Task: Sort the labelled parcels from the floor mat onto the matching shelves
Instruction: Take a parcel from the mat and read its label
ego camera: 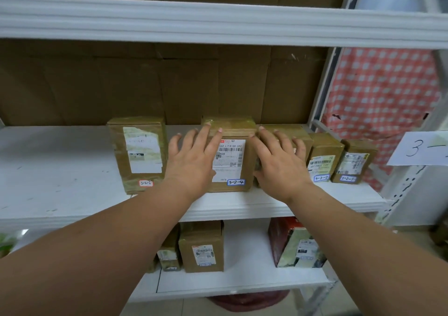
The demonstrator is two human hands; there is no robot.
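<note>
Two bare forearms rise from the bottom corners of the frame toward its middle, and both hands lie spread and flat, fingers straight, clenched on nothing. The left hand (194,155) presses against the left face and front of the parcel tagged 3-2-4 (230,160), its fingertips reaching that box's top edge; the right hand (276,160) rests just right of it, fingers laid over a lower parcel (291,133) that it mostly hides, so that one's tag cannot be read. The 3-2-4 parcel stands upright near the front lip of the middle shelf (60,170), centre frame, seemingly being nudged into line rather than carried. Left of it, a little apart, stands the parcel tagged 3-2-6 (138,153); toward centre right stand the smaller ones tagged 3-2-2 (323,158) and 3-2-1 (352,162). Below, the lower shelf (242,279) holds more boxes, and at the right edge a paper sign (419,148) starts with "3". The risks, as I judge them: the row sits close to the shelf lip, so a sideways shove with flat palms could tip the tall 3-2-4 box forward; pushing it right may knock the small parcels askew or slide them toward the shelf's end; and an open-palm contact gives little hold should the box begin to topple.
</note>
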